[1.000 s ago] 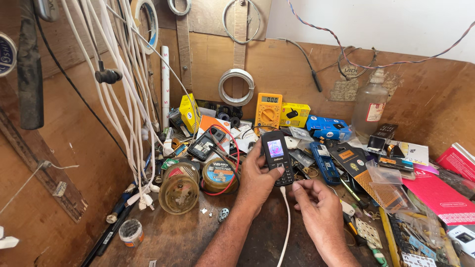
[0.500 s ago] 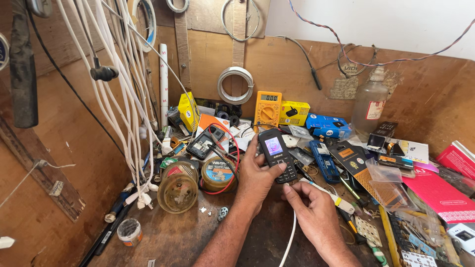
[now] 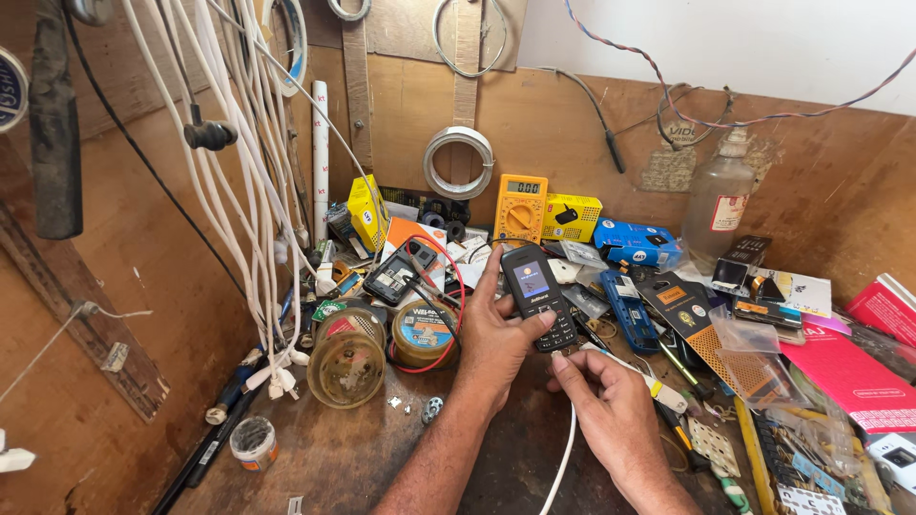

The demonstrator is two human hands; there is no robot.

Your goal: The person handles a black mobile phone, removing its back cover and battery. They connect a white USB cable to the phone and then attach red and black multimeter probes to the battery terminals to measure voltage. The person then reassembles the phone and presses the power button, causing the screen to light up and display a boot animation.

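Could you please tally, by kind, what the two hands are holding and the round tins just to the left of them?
Keypad phones: 1, the black phone in the left hand.
White cables: 1, the white cable at the right hand.
Round tins: 2, the amber tin and the blue-labelled tin.
Total: 4.

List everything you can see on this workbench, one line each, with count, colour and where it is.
keypad phone: one, black, screen lit, in the left hand
white cable: one, white, leading up to the phone's lower end
multimeter: one, orange-yellow, against the back wall
round tins: two, brownish, left of the hands
plastic bottle: one, clear, back right
blue box: one, blue, right of the multimeter
hanging cables: many, white, on the left wall
left hand: holds the phone
right hand: fingertips at the phone's lower end, by the cable
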